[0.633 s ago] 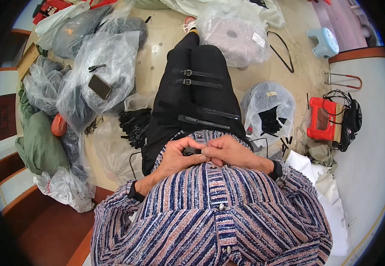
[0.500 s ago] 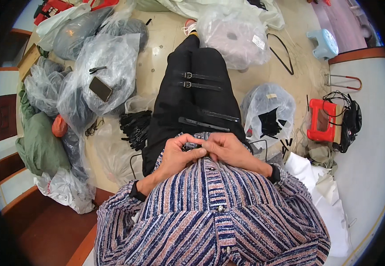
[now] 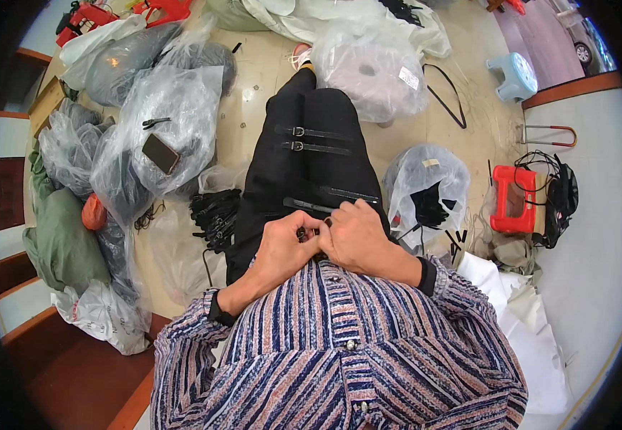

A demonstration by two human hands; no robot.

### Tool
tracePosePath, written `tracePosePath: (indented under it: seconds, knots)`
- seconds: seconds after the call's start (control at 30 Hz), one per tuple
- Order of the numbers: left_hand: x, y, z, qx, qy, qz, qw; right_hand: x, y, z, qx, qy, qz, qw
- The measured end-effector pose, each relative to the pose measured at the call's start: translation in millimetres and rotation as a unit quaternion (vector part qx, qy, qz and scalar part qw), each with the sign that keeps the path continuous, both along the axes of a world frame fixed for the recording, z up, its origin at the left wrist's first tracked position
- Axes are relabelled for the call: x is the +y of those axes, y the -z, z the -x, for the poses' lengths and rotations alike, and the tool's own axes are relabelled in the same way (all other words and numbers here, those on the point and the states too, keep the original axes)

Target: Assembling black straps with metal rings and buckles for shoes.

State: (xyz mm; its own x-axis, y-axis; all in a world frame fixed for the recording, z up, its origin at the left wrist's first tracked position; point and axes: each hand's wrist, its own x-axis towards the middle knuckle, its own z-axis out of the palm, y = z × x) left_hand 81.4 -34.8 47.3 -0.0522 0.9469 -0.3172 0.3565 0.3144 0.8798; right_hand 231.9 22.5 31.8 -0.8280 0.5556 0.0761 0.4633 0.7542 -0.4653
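Both my hands meet over my lap, fingers closed. My left hand (image 3: 283, 244) pinches a small dark piece (image 3: 301, 233) that looks like part of a black strap, with a hint of metal on it. My right hand (image 3: 357, 236) grips the same piece from the other side and hides most of it. Across my black-trousered thighs lie two buckled black straps (image 3: 318, 148), side by side. Closer to my fingers rest a flat black strip (image 3: 305, 206) and another black strap (image 3: 350, 193).
Left of my legs lies a bundle of black straps (image 3: 215, 218). To the right, a clear plastic bag (image 3: 440, 168) holds black pieces. Beyond are a red plastic stool (image 3: 498, 201), a light blue stool (image 3: 515, 75), a large wrapped bundle (image 3: 364, 79) and a phone (image 3: 160, 154) on plastic bags.
My right hand has turned, its back now upward and its knuckles raised over the dark piece. Both hands have shifted slightly left. The view has tilted a little.
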Motion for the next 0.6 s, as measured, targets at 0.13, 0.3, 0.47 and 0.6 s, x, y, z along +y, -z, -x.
tracePosePath:
  seconds: [0.13, 0.3, 0.47, 0.6]
  knots:
    - [-6.4, 1.3, 0.7, -0.017, -0.024, 0.009, 1.000, -8.2, 9.8, 1.5, 0.086, 0.096, 0.175, 0.976]
    - [-10.1, 3.2, 3.2, -0.015, -0.024, 0.021, 0.999, -6.8, 11.5, 2.5, 0.039, 0.040, 0.184, 0.981]
    - [-10.2, -1.4, 0.2, -0.060, -0.046, 0.014, 0.997, -9.7, 7.5, 0.1, 0.152, 0.107, 0.244, 0.952]
    - [-10.7, 1.1, -6.7, -0.120, -0.092, -0.035, 0.988, -6.4, 1.9, -6.4, 0.165, 0.182, 0.544, 0.802]
